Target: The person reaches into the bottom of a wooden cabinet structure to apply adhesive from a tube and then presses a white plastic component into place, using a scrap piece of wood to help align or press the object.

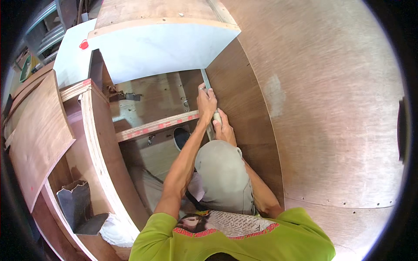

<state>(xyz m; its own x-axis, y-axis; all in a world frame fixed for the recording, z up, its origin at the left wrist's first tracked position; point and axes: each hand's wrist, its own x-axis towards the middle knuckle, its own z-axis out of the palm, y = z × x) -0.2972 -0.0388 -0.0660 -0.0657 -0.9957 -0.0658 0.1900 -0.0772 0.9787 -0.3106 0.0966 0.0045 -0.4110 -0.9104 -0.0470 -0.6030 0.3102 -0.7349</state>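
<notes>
My left hand [207,101] is closed on a long, flat grey metal piece [204,76] against the inner face of a dark plywood side panel [241,108]. Just below it, my right hand [224,128] is closed on a pale wooden handle [217,116], which appears to belong to the same long tool. Both are beside the right end of a layered plywood crosspiece [156,125] with red marks. A white board [156,50] spans the far side above my hands. My bent knee in grey trousers fills the space below them, and my shoe shows under the crosspiece.
A layered plywood upright [98,143] and a curved sheet [39,143] stand left, with torn dark sandpaper-like sheets [72,204]. A red round item [83,44] rests on the white board. A large plywood surface [331,108] fills the right. Metal racks [45,35] are far left.
</notes>
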